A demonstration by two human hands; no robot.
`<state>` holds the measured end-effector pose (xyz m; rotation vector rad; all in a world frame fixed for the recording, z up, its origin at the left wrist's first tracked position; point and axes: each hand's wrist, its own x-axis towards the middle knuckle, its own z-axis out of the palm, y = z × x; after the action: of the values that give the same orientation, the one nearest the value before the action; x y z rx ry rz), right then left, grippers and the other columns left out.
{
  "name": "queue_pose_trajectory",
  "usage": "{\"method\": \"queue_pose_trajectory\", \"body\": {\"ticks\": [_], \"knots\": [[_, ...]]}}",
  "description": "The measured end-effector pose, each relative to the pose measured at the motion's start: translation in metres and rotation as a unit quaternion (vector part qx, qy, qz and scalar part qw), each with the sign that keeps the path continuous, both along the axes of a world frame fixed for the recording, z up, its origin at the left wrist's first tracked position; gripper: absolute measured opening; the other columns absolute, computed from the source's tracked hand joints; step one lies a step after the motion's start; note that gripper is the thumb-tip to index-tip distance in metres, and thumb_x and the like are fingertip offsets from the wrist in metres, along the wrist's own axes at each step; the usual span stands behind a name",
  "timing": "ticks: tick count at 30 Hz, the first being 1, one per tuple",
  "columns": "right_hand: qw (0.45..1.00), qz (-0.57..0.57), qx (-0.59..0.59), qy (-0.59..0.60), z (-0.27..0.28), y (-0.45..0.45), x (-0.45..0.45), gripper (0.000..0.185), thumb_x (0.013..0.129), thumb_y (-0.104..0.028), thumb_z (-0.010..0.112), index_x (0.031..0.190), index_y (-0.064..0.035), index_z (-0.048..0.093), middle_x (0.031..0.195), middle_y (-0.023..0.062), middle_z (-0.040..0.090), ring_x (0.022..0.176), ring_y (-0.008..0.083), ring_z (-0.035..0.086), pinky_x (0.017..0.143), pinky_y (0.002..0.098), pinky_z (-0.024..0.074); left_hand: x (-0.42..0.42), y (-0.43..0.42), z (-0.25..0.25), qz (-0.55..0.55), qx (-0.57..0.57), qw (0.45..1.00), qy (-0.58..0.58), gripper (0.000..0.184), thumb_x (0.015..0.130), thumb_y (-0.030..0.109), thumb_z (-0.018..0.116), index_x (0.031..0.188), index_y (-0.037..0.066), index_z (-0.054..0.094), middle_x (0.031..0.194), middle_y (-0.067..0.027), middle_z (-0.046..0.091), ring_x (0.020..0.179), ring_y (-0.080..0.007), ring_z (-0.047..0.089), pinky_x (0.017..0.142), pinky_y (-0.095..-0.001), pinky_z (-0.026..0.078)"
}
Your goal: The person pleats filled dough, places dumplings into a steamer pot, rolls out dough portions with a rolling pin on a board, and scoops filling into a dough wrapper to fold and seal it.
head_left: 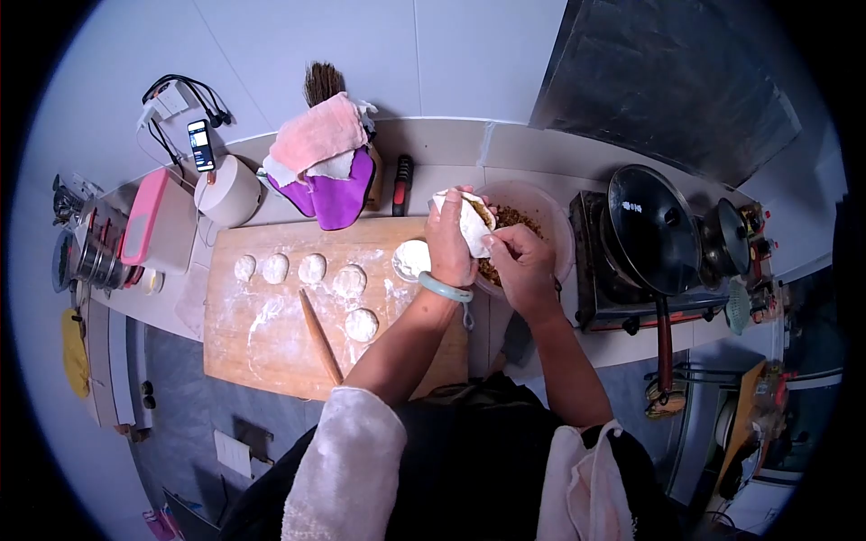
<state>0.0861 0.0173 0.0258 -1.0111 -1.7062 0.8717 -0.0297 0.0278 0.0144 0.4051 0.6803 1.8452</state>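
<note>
My left hand (448,239), with a pale bangle at the wrist, cradles a folded dough wrapper (473,224) that has brown filling showing at its open edge. The fingers of my right hand (521,266) pinch the wrapper's lower right edge. Both hands are over the left side of a bowl of brown filling (546,203). Just left of my left wrist is a small bowl of white flour (412,259). Several floured dough rounds (350,280) lie on the wooden board (244,338), and a rolling pin (320,335) rests beside them.
A black frying pan (654,230) sits on the stove (591,261) at the right. Behind the board are pink and purple cloths (334,194), a red-and-black tool (402,185), a white canister (227,191) and a pink-lidded container (158,221). A knife (518,340) lies near the counter's front edge.
</note>
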Motion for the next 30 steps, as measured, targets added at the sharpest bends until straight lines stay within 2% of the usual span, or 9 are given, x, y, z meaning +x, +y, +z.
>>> {"method": "queue_pose_trajectory", "body": {"ticks": [1, 5, 8, 10, 16, 19, 22, 26, 30], "knots": [[1.000, 0.002, 0.014, -0.002, 0.000, 0.000, 0.000, 0.010, 0.083, -0.008, 0.070, 0.086, -0.0003, 0.065, 0.073, 0.0066, 0.064, 0.065, 0.0128, 0.060, 0.061, 0.0289, 0.0492, 0.000, -0.001, -0.001, -0.007, -0.001, 1.000, -0.014, 0.045, 0.100, 0.045, 0.044, 0.109, 0.002, 0.050, 0.090, -0.0144, 0.061, 0.080, -0.0251, 0.063, 0.072, -0.0353, 0.052], [0.994, 0.018, -0.089, 0.058, 0.002, -0.002, 0.001, 0.007, 0.084, -0.005, 0.069, 0.086, -0.0006, 0.065, 0.073, 0.0035, 0.063, 0.067, 0.0097, 0.058, 0.063, 0.0266, 0.0485, -0.003, -0.006, 0.006, -0.042, 0.014, 0.993, -0.114, 0.061, 0.098, 0.060, 0.032, 0.108, 0.003, 0.051, 0.089, -0.0148, 0.060, 0.081, -0.0278, 0.061, 0.075, -0.0379, 0.051], [0.985, 0.017, -0.125, 0.121, 0.009, -0.004, -0.001, 0.006, 0.083, -0.003, 0.069, 0.086, -0.0005, 0.065, 0.076, 0.0017, 0.063, 0.069, 0.0083, 0.057, 0.065, 0.0252, 0.0482, -0.004, -0.008, 0.007, -0.048, 0.019, 0.991, -0.126, 0.064, 0.100, 0.058, 0.023, 0.106, 0.002, 0.053, 0.088, -0.0155, 0.063, 0.078, -0.0274, 0.062, 0.073, -0.0383, 0.052], [0.976, 0.020, -0.125, 0.175, 0.012, -0.004, -0.004, 0.006, 0.083, -0.003, 0.070, 0.087, -0.0003, 0.065, 0.078, 0.0011, 0.063, 0.070, 0.0080, 0.057, 0.065, 0.0247, 0.0482, -0.005, -0.009, 0.008, -0.056, 0.020, 0.990, -0.127, 0.066, 0.100, 0.059, 0.022, 0.106, 0.002, 0.054, 0.088, -0.0154, 0.063, 0.078, -0.0275, 0.062, 0.073, -0.0380, 0.052], [0.998, 0.010, -0.036, 0.055, 0.007, -0.006, 0.001, 0.008, 0.082, -0.001, 0.068, 0.091, -0.0008, 0.067, 0.079, 0.0041, 0.064, 0.069, 0.0097, 0.059, 0.064, 0.0258, 0.0487, -0.006, -0.011, 0.004, -0.075, 0.003, 0.990, -0.118, 0.068, 0.098, 0.064, 0.023, 0.103, 0.003, 0.054, 0.087, -0.0151, 0.060, 0.080, -0.0285, 0.060, 0.074, -0.0389, 0.051], [1.000, 0.009, -0.017, 0.023, 0.011, -0.009, 0.001, 0.003, 0.084, 0.001, 0.068, 0.087, 0.0014, 0.067, 0.081, 0.0003, 0.063, 0.071, 0.0061, 0.057, 0.066, 0.0218, 0.0470, -0.005, -0.012, 0.003, -0.072, -0.005, 0.991, -0.113, 0.068, 0.098, 0.063, 0.022, 0.103, 0.003, 0.054, 0.087, -0.0154, 0.060, 0.079, -0.0281, 0.060, 0.074, -0.0388, 0.051], [0.999, 0.021, -0.010, 0.028, 0.009, -0.010, 0.002, 0.006, 0.084, 0.000, 0.068, 0.089, 0.0027, 0.066, 0.081, 0.0014, 0.063, 0.071, 0.0064, 0.057, 0.066, 0.0216, 0.0469, -0.004, -0.013, 0.002, -0.063, 0.011, 0.993, -0.094, 0.067, 0.100, 0.059, 0.021, 0.102, 0.002, 0.056, 0.086, -0.0148, 0.062, 0.077, -0.0261, 0.062, 0.073, -0.0368, 0.052], [0.999, 0.017, -0.032, 0.030, 0.011, -0.011, 0.001, 0.010, 0.081, -0.004, 0.069, 0.090, -0.0002, 0.067, 0.077, 0.0069, 0.065, 0.069, 0.0127, 0.062, 0.063, 0.0270, 0.0496, -0.005, -0.013, 0.001, -0.041, 0.015, 0.997, -0.059, 0.065, 0.101, 0.055, 0.021, 0.101, 0.001, 0.057, 0.085, -0.0144, 0.064, 0.075, -0.0245, 0.063, 0.072, -0.0346, 0.053], [0.999, 0.013, -0.038, 0.005, 0.014, -0.013, 0.000, 0.010, 0.082, -0.006, 0.070, 0.089, -0.0009, 0.066, 0.077, 0.0072, 0.065, 0.068, 0.0132, 0.061, 0.063, 0.0274, 0.0495, -0.003, -0.012, -0.004, -0.042, 0.010, 0.999, -0.009, 0.069, 0.099, 0.061, 0.018, 0.102, 0.002, 0.055, 0.086, -0.0154, 0.062, 0.078, -0.0267, 0.061, 0.074, -0.0369, 0.051]]}}
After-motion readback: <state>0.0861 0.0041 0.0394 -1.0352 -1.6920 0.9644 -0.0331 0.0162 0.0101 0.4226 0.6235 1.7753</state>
